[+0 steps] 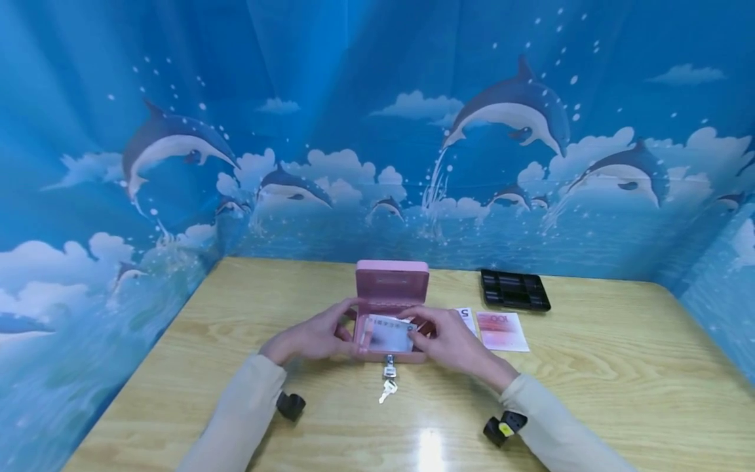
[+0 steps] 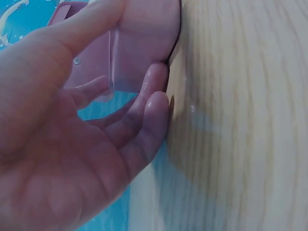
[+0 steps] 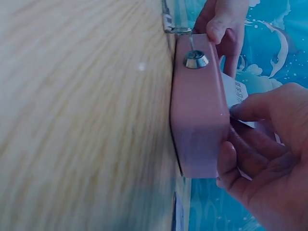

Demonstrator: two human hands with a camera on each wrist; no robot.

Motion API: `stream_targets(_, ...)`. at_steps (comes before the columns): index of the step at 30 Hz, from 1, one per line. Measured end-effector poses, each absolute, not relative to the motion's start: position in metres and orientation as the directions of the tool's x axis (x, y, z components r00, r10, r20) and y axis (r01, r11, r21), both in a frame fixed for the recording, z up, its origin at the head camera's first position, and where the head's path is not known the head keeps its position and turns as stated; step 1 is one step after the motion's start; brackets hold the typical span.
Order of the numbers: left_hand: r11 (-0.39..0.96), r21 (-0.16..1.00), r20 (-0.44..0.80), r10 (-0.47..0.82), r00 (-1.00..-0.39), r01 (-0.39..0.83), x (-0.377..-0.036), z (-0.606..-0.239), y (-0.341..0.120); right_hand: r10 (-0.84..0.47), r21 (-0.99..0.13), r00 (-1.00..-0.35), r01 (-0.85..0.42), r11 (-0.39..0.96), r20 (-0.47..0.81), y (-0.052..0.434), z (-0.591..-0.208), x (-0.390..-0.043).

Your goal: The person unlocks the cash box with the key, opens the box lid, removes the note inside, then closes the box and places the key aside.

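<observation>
A pink cash box (image 1: 392, 283) stands open at mid-table, its lid upright. A pale banknote (image 1: 389, 334) lies across its open tray. My left hand (image 1: 315, 335) grips the box's left end, fingers (image 2: 151, 103) against its pink side (image 2: 149, 38) and thumb over the top. My right hand (image 1: 451, 339) is at the box's right end and pinches the banknote (image 3: 236, 94) with thumb (image 3: 262, 103) on top, fingers curled beside the box wall (image 3: 199, 110). A key sits in the front lock (image 3: 196, 59), with more keys (image 1: 388, 383) lying on the table.
A black coin tray (image 1: 514, 290) lies at the back right. A red banknote (image 1: 501, 330) and a pale one marked 5 (image 1: 466, 318) lie flat right of the box. Blue dolphin-print walls enclose the wooden table (image 1: 619, 387).
</observation>
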State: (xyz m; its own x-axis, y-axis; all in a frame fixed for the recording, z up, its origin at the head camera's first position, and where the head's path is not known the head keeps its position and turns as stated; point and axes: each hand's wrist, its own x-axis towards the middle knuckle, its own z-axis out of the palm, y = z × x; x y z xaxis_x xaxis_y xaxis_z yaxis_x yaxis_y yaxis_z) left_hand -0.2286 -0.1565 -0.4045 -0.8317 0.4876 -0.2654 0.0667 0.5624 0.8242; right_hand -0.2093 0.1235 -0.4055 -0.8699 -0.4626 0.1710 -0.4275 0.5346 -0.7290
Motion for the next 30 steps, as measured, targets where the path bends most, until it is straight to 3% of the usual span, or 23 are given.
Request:
stream_targets(8, 0.572, 0.812, -0.223, 0.487, -0.844, 0.116, -0.227, -0.406, -0.154, -0.319, -0.765, -0.911, -0.398, 0.507, 0.262, 0.126, -0.407, -0.208)
stream_targets(13, 0.578, 0.805, -0.207, 0.486, -0.849, 0.134, -0.227, -0.406, -0.154, -0.240, -0.818, -0.942, -0.326, 0.474, 0.236, 0.131, -0.401, -0.209)
stream_targets(30, 0.584, 0.804, -0.212, 0.455, -0.865, 0.110, -0.227, -0.406, -0.152, -0.241, -0.811, -0.947, -0.309, 0.497, 0.212, 0.150, -0.385, -0.209)
